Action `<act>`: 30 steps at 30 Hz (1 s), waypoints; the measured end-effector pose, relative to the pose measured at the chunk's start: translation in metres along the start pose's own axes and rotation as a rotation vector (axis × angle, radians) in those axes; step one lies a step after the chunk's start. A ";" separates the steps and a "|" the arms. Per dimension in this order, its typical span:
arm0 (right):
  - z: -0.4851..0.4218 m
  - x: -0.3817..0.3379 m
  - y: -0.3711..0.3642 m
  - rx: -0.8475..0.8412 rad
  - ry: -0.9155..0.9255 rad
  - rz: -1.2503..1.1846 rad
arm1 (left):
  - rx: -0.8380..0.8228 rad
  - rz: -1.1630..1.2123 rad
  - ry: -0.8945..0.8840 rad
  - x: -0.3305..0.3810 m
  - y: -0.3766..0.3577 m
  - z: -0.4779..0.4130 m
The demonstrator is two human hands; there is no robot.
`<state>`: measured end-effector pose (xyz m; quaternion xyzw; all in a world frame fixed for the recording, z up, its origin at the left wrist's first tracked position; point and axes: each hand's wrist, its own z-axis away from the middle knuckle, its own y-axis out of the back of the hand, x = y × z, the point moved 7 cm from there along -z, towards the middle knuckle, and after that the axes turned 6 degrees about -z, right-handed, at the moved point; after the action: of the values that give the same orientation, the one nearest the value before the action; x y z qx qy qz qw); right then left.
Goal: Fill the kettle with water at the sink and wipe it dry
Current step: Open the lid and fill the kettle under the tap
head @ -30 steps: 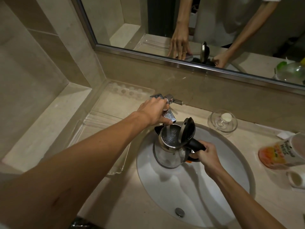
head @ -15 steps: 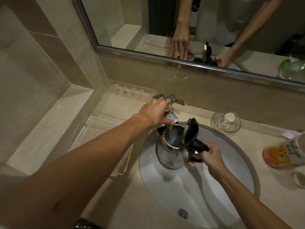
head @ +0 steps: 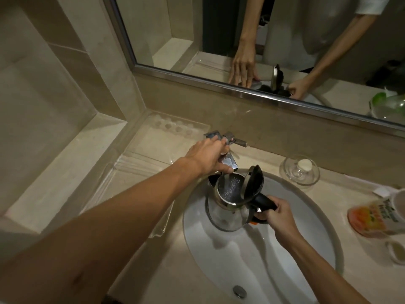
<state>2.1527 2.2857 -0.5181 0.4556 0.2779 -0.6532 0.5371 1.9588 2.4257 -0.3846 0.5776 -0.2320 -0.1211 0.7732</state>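
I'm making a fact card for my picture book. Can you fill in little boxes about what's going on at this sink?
place: bathroom sink under a mirror
left hand: on the tap
right hand: gripping the kettle's black handle
kettle: held over the basin, below the spout, lid flipped up
inside kettle: water glinting
on counter, right: glass dish, cup
wiping: not yet done

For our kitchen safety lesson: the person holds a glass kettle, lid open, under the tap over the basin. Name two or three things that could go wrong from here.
1. The right hand alone carries the kettle by its handle over the sink; as it fills it may tip or slip.
2. The open lid stands near the tap, so water could splash off it.
3. The left hand is on the tap; turning it too far might cause overfilling or spray.
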 end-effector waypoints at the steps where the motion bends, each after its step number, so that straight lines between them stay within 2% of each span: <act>1: 0.001 -0.001 -0.001 -0.003 0.005 -0.001 | -0.002 -0.009 0.002 0.000 0.001 0.000; 8: 0.000 0.001 -0.001 0.003 0.002 -0.016 | 0.017 -0.020 -0.008 -0.001 0.000 -0.001; 15: -0.004 0.007 -0.001 -0.005 0.008 -0.007 | 0.045 -0.140 -0.049 0.004 0.018 -0.009; 19: -0.009 0.009 -0.001 -0.025 0.012 0.005 | 0.090 -0.161 -0.186 0.029 0.020 -0.041; 21: -0.011 0.010 -0.001 -0.036 0.020 0.013 | -0.028 -0.198 -0.261 0.047 0.006 -0.064; 24: -0.014 0.010 -0.002 -0.054 0.024 0.007 | -0.287 -0.230 -0.231 0.053 -0.024 -0.089; 26: -0.014 0.010 -0.002 -0.064 0.019 0.006 | -0.335 -0.235 -0.189 0.049 -0.037 -0.097; 30: -0.015 0.009 -0.002 -0.064 0.030 0.009 | -0.318 -0.260 -0.188 0.040 -0.039 -0.099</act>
<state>2.1554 2.2954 -0.5326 0.4491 0.3045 -0.6347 0.5502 2.0460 2.4779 -0.4353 0.4596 -0.2046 -0.3080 0.8075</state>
